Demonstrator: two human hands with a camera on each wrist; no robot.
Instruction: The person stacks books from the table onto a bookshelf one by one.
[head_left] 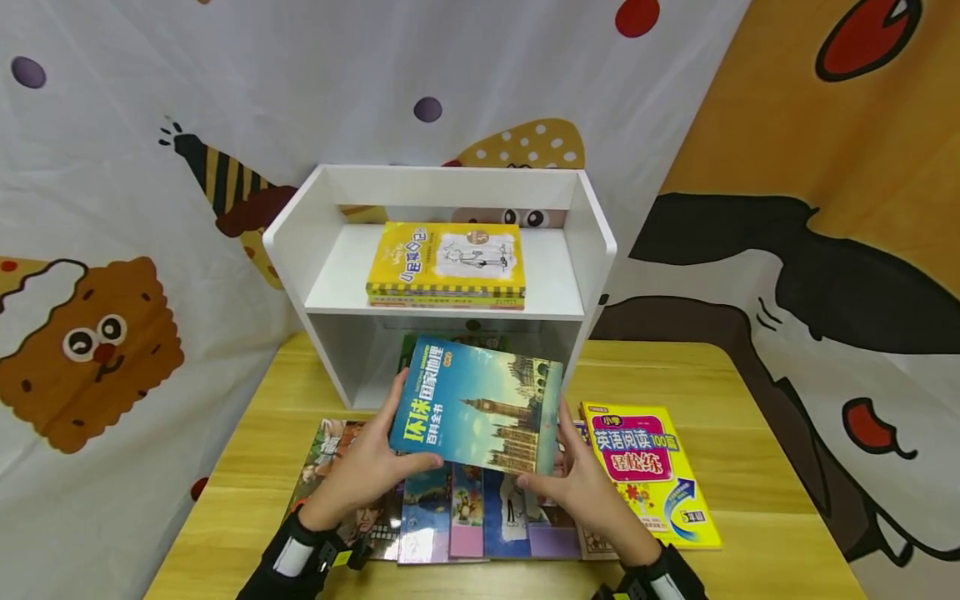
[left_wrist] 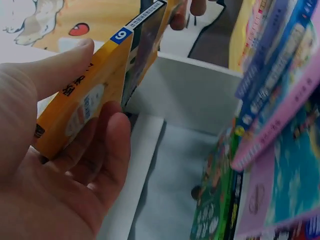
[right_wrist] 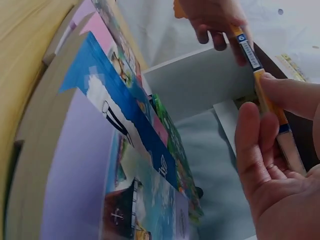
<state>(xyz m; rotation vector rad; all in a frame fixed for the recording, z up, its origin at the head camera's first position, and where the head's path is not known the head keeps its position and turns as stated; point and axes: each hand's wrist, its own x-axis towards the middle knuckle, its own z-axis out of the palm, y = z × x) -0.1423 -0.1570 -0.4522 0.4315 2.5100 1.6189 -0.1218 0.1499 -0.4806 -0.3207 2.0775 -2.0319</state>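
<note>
A paperback book (head_left: 472,408) with a blue cover showing a clock tower is held between both hands, in front of the lower shelf. My left hand (head_left: 375,467) grips its left end, thumb on the front cover and fingers behind. At the other end my right hand (head_left: 581,487) holds it the same way. Both wrist views show the book's orange spine (left_wrist: 82,80), with fingers curled under it. Below the held book, a row of overlapping books (head_left: 465,525) sits on the table, partly hidden by it and the hands.
A white two-tier bookshelf (head_left: 330,275) stands at the back of the wooden table (head_left: 757,500). Stacked yellow books (head_left: 450,262) lie on its upper shelf. In the lower compartment a green book (left_wrist: 215,200) shows. A yellow English-reading book (head_left: 652,475) lies at the right.
</note>
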